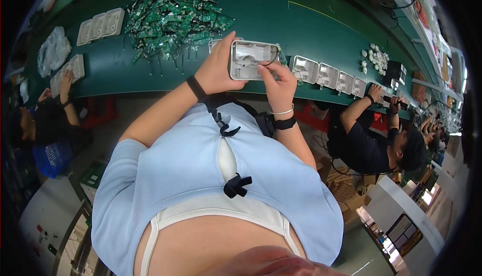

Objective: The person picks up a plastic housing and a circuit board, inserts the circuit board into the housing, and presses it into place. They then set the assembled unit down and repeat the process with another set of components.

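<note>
My left hand (219, 68) grips the left side of an open white plastic housing (252, 45), raised above the near edge of the green table. The housing's moulded hollow faces up toward me. My right hand (279, 83) reaches over its right side, thumb and index finger pinched together inside at a thin dark wire (276, 55). That wire curves along the housing's right end, where a bit of green circuit board (282, 57) shows at the edge. Behind my left hand, part of another white housing (213, 43) peeks out.
A large heap of green circuit boards (173, 22) with leads covers the table's far left. White housings (103, 26) stand beyond it; a row of open housings (328, 75) runs right. Small white parts (376, 60) lie farther along. Co-workers sit at left and right (371, 140).
</note>
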The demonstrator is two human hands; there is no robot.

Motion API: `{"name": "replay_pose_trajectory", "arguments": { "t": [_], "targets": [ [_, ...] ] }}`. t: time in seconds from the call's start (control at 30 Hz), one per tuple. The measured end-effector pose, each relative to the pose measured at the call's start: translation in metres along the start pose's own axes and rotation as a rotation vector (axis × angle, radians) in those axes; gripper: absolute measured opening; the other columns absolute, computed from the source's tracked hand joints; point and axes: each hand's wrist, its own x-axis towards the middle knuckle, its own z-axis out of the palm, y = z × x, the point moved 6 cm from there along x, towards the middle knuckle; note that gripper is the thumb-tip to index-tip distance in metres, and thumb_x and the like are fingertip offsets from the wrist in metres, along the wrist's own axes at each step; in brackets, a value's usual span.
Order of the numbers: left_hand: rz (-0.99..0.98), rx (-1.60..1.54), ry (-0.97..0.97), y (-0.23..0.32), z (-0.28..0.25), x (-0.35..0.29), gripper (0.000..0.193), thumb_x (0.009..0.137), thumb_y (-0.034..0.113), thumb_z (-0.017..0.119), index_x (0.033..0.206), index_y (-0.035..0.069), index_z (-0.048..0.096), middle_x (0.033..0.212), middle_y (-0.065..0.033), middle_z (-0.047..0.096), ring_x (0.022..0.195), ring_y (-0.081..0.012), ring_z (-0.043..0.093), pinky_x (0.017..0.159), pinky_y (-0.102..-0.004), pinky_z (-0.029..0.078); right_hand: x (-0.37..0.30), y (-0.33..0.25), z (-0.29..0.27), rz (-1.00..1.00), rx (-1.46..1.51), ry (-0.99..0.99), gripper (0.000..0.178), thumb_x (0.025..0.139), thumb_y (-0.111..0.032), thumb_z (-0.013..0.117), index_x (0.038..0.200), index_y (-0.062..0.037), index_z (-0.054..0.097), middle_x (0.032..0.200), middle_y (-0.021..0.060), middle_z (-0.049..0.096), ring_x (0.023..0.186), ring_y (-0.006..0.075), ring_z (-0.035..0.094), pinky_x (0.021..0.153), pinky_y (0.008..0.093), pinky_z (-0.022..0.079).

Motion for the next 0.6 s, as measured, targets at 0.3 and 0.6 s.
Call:
{"name": "replay_pose_trajectory", "arguments": {
  "t": [0.3,0.6],
  "targets": [
    [0.135,0.155,0.115,0.034,-0.026,0.018,0.103,0.062,0.023,0.089,0.149,0.001,0.038,0.145,-0.0241,0.048,0.133,-0.0435,0.05,0.114,-0.0469,0.042,0.016,-0.031,0.014,-0.147,-0.165,-0.019,0.008,0.081,-0.008,0.081,0.088,-0.0099,0.078,0.086,0.0018,0.076,0.076,0.0205,0.063,0.081,0.0347,0.042],
    [0.063,-0.038,0.183,0.028,-0.033,0.014,0.102,0.063,0.02,0.09,0.149,0.006,0.037,0.146,-0.0224,0.046,0.134,-0.0422,0.051,0.109,-0.0445,0.048,0.026,-0.061,0.035,-0.46,-0.342,0.071,0.012,0.079,-0.005,0.08,0.088,-0.012,0.076,0.087,-0.0003,0.076,0.076,0.0221,0.063,0.076,0.0365,0.043]
  ]
}}
